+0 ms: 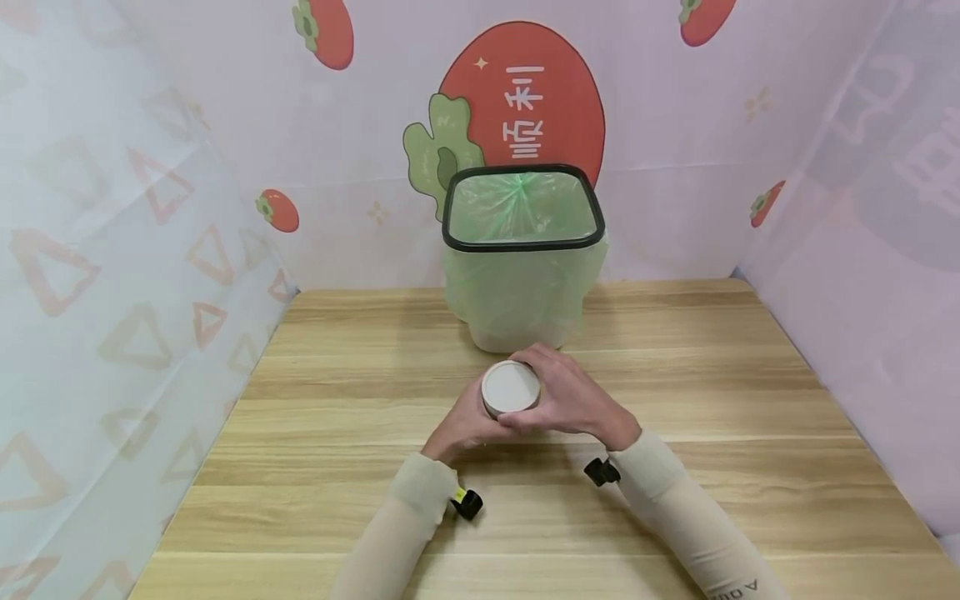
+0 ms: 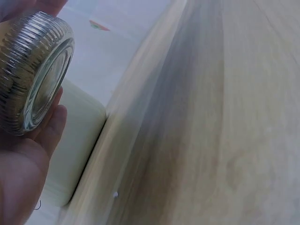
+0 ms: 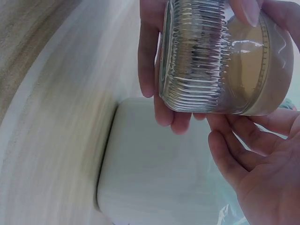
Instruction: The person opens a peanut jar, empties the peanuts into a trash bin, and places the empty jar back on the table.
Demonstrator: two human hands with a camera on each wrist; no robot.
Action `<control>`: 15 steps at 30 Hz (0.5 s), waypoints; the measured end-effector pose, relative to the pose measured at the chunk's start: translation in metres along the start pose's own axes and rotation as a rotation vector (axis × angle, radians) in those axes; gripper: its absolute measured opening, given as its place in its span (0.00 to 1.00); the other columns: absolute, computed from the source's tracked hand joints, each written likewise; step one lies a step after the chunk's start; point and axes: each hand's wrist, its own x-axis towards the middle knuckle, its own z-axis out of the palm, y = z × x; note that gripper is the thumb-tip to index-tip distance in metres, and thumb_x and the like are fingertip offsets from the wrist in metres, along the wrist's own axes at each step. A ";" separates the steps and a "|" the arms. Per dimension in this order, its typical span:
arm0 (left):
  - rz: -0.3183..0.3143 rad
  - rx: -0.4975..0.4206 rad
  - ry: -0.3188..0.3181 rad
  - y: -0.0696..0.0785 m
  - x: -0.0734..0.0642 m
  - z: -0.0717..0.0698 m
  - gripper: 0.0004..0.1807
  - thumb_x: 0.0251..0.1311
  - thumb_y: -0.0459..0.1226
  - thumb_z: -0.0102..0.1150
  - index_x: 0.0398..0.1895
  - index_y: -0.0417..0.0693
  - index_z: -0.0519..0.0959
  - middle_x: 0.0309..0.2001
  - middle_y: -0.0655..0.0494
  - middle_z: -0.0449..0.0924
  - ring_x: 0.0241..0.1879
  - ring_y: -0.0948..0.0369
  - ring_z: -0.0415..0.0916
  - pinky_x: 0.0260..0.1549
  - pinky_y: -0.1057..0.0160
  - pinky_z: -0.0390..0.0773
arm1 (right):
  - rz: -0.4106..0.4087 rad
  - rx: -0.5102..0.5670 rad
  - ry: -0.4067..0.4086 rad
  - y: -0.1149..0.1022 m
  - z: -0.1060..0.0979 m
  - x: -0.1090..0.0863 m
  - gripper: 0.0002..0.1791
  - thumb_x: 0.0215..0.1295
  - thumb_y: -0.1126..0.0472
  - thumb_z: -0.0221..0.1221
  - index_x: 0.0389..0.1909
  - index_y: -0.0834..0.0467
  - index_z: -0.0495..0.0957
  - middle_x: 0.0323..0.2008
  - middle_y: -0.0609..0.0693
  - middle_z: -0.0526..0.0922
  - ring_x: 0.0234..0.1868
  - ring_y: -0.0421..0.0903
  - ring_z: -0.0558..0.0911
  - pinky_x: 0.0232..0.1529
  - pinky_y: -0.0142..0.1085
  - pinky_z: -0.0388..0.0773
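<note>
A ribbed clear glass jar (image 3: pixel 199 61) with a cream lid (image 1: pixel 511 387) is held up off the table between both hands. My left hand (image 1: pixel 468 421) grips its glass body; in the left wrist view the jar's round base shows, tilted away from the palm (image 2: pixel 21 173). My right hand (image 1: pixel 573 396) curls around the lid end, thumb on the near side and fingers on the far side. Through the glass, in the right wrist view, the inside looks brownish; what it holds I cannot tell.
Just beyond the hands stands a white bin (image 1: pixel 517 333) with a black rim (image 1: pixel 525 247) and a green plastic liner (image 1: pixel 517 283). The wood-grain table (image 1: pixel 337 500) is bordered by printed cloth walls (image 1: pixel 360 242) at the back and both sides.
</note>
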 end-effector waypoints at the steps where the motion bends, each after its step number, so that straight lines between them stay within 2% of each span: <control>1: 0.000 0.003 0.006 0.001 0.000 0.000 0.50 0.44 0.30 0.82 0.75 0.52 0.70 0.65 0.49 0.80 0.63 0.56 0.77 0.68 0.56 0.74 | -0.005 -0.001 0.003 0.000 0.000 0.000 0.42 0.45 0.39 0.81 0.57 0.59 0.81 0.47 0.47 0.84 0.45 0.42 0.82 0.45 0.36 0.83; 8: -0.025 -0.012 0.039 0.005 0.000 0.003 0.50 0.44 0.31 0.81 0.75 0.52 0.70 0.65 0.49 0.79 0.64 0.55 0.76 0.67 0.53 0.74 | -0.010 -0.002 0.018 0.000 -0.003 0.002 0.42 0.46 0.38 0.81 0.58 0.59 0.81 0.48 0.47 0.84 0.46 0.43 0.83 0.46 0.37 0.83; 15: -0.026 -0.017 0.073 0.011 0.003 0.006 0.49 0.41 0.29 0.81 0.73 0.47 0.71 0.64 0.44 0.80 0.62 0.53 0.76 0.68 0.51 0.74 | 0.001 -0.011 0.019 -0.003 -0.005 0.002 0.41 0.47 0.38 0.80 0.58 0.57 0.81 0.49 0.47 0.84 0.47 0.44 0.83 0.47 0.40 0.82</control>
